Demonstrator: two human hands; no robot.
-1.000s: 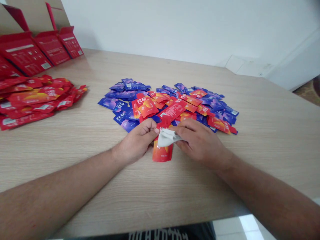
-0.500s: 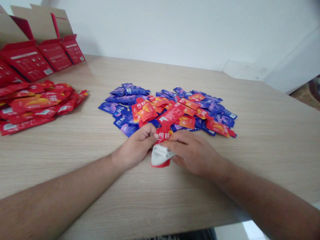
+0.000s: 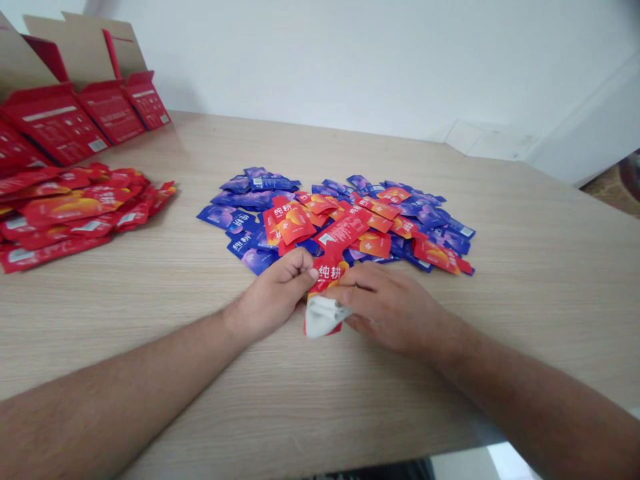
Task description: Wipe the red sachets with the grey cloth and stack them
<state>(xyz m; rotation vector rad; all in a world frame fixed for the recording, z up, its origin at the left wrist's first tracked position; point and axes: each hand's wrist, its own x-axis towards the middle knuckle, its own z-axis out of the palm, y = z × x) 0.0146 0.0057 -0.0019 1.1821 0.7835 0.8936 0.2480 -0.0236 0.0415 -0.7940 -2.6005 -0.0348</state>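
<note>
My left hand [image 3: 273, 293] and my right hand [image 3: 387, 303] meet at the near edge of a heap of red and blue sachets [image 3: 350, 217] in the middle of the wooden table [image 3: 320, 393]. Both hands pinch one red sachet [image 3: 329, 275] with white characters on it. My left fingers hold its left edge. My right fingers press a small white piece [image 3: 320, 315] against the sachet's lower end. I cannot tell whether that white piece is separate or the sachet's folded-back inside.
A second heap of red sachets [image 3: 70, 207] lies at the left edge of the table. Behind it stand several open red cartons [image 3: 75, 113] with cardboard flaps up. A white wall runs along the table's far side.
The white piece has moved from on top of the red sachet down to its lower end, and the sachet has shifted slightly up toward the heap. Both hands stayed together on it.
</note>
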